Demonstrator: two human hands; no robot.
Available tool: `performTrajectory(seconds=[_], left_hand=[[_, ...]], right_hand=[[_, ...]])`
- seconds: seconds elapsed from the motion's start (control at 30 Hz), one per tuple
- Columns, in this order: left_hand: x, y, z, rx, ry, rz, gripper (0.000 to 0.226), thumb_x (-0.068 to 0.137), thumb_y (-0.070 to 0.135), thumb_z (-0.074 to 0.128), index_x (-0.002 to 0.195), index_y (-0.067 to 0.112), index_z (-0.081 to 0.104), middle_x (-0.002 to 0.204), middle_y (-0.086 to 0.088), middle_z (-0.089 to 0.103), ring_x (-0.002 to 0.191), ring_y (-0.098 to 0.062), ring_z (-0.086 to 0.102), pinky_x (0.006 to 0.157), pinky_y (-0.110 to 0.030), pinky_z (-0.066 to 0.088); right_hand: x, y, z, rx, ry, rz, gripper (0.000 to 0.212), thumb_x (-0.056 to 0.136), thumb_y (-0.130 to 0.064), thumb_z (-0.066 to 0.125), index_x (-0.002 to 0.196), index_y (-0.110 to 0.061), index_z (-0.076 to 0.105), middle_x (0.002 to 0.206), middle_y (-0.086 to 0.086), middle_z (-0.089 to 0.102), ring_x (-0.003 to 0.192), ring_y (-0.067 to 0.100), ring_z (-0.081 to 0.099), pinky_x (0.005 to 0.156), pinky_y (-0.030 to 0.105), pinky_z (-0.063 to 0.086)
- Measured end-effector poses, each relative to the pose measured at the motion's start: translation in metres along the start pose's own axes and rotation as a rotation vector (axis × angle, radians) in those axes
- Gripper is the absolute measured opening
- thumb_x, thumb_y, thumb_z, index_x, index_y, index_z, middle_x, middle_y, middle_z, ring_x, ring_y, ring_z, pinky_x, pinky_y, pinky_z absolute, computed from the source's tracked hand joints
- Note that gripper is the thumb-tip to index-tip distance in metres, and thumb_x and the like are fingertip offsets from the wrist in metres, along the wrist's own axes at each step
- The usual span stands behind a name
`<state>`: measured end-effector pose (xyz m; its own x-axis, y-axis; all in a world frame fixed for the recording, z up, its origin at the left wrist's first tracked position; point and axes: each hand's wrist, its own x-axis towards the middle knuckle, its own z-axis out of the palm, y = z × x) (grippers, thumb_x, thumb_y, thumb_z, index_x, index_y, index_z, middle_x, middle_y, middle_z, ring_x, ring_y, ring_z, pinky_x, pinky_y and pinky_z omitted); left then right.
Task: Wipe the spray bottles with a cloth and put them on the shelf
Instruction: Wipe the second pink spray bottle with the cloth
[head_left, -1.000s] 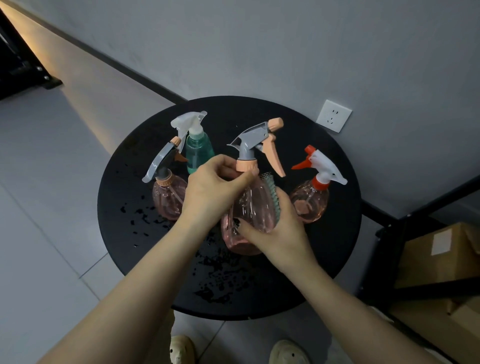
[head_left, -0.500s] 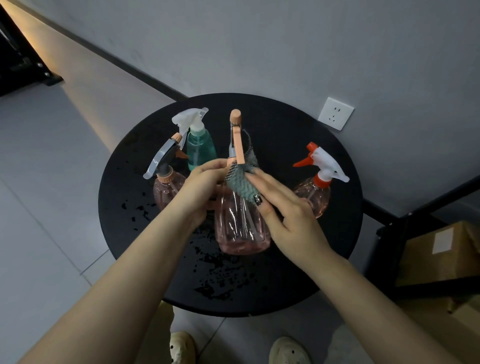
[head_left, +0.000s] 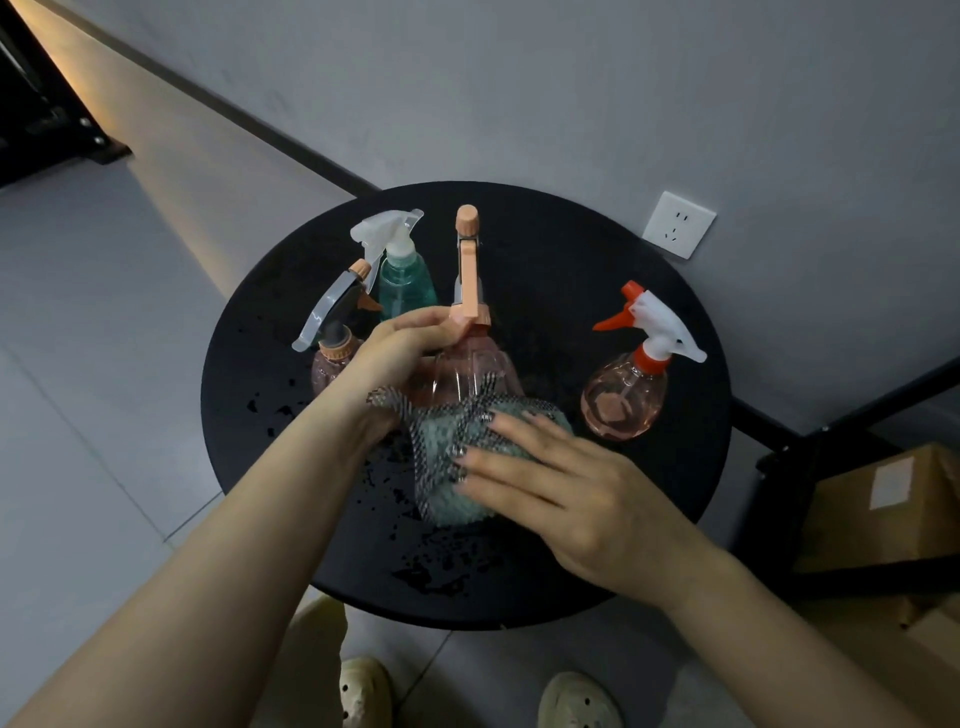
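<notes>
Cloth (head_left: 457, 462): nubby teal, mesh-edged | ribbed clear-pink bottle (head_left: 470, 371) | round black table (head_left: 597, 291)

I see the pink spray bottle (head_left: 470, 371) with the peach trigger upright at the middle of the bench (head_left: 597, 260), a green cloth (head_left: 467, 452) covering its lower body. Behind-left stand a pink bottle with a grey trigger (head_left: 332, 343) and a teal bottle (head_left: 402, 283); a red-nozzled pink bottle (head_left: 626, 395) stands apart on the right.

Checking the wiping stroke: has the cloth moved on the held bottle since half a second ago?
Yes. The cloth, under the right hand, has gone down from the collar to the lower body of the pink bottle, toward the near edge of the black table.
</notes>
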<state>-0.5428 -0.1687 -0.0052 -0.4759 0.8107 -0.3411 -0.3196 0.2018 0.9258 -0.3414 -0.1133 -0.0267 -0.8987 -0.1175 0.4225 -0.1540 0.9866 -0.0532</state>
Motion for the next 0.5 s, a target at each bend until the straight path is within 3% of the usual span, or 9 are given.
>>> performTrajectory(seconds=[0.1,0.17,0.3,0.4,0.5], left_hand=[[0.000,-0.001,0.000,-0.032,-0.085,0.031,0.014,0.082,0.016,0.060,0.092,0.008,0.066,0.079,-0.006,0.068,0.071,-0.018,0.064,0.073,-0.031,0.052],[0.000,-0.003,0.001,0.001,-0.059,0.012,0.016,0.077,0.018,0.062,0.090,0.010,0.067,0.079,-0.004,0.070,0.074,-0.016,0.066,0.075,-0.031,0.052],[0.000,-0.007,0.003,0.049,-0.020,0.007,0.015,0.088,0.010,0.055,0.091,0.013,0.070,0.089,-0.009,0.069,0.085,-0.024,0.064,0.084,-0.040,0.049],[0.000,-0.006,0.002,0.050,-0.024,0.018,0.018,0.089,0.008,0.052,0.092,0.013,0.070,0.089,-0.010,0.069,0.084,-0.023,0.065,0.081,-0.038,0.051],[0.000,-0.004,0.001,0.035,-0.035,0.019,0.015,0.089,0.010,0.054,0.091,0.012,0.068,0.084,-0.008,0.069,0.080,-0.021,0.064,0.082,-0.037,0.051]], right_hand=[[0.012,0.006,0.001,0.082,0.050,0.124,0.049,0.084,0.010,0.052,0.128,-0.009,0.053,0.135,0.006,0.054,0.133,0.028,0.040,0.104,0.043,0.042],[0.021,0.009,0.000,0.145,0.070,0.233,0.053,0.081,0.012,0.053,0.129,-0.009,0.054,0.137,0.005,0.052,0.134,0.026,0.040,0.100,0.041,0.046],[0.031,0.009,0.001,0.267,0.088,0.400,0.053,0.086,0.006,0.045,0.134,-0.014,0.049,0.143,-0.001,0.045,0.137,0.019,0.034,0.101,0.040,0.046],[0.031,0.006,0.003,0.316,0.093,0.420,0.049,0.089,0.000,0.039,0.135,-0.014,0.047,0.144,-0.002,0.042,0.139,0.018,0.030,0.104,0.039,0.043],[0.024,0.006,0.002,0.273,0.072,0.322,0.050,0.084,0.010,0.050,0.130,-0.008,0.053,0.140,0.004,0.048,0.137,0.024,0.035,0.107,0.036,0.039]])
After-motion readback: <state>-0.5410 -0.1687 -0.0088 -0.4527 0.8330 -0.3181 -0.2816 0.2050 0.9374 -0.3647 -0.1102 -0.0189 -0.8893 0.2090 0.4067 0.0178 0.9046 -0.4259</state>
